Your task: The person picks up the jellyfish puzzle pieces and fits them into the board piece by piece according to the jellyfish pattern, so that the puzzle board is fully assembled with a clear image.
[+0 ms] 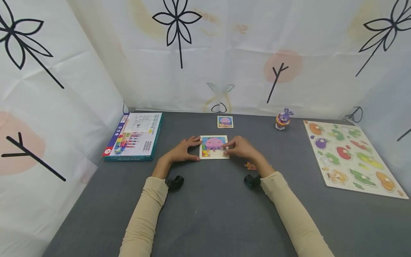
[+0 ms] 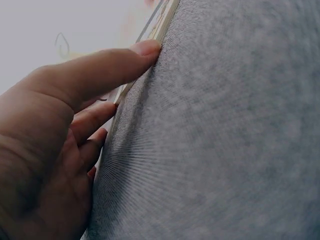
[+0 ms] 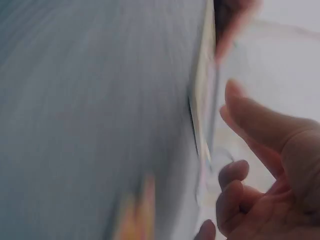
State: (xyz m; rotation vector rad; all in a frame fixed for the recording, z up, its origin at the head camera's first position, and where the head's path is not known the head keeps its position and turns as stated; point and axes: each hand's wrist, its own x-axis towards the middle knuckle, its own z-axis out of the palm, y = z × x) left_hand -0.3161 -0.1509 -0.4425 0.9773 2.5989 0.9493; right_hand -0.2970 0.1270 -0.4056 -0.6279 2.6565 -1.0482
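Note:
A small pale-framed puzzle board [image 1: 213, 156] with a pink octopus picture lies on the grey table. Its lower right part looks pale. My left hand [image 1: 184, 150] rests along the board's left side; in the left wrist view the thumb [image 2: 145, 47] touches the edge, fingers extended beyond it. Over the board's right side is my right hand [image 1: 241, 147], thumb and forefinger close together. The right wrist view shows that hand [image 3: 280, 165] with its other fingers bent; whether a piece sits between the fingertips is unclear. An orange piece [image 1: 250, 166] lies by the right wrist, partly hidden.
Behind the board lies a small picture card [image 1: 225, 122] with a similar octopus. A boxed set [image 1: 135, 137] is at the left. A purple-eared figurine [image 1: 282, 119] stands at the back right, near a large fruit-and-vegetable puzzle board [image 1: 353, 157]. White printed cloth [image 1: 224, 53] encloses the table.

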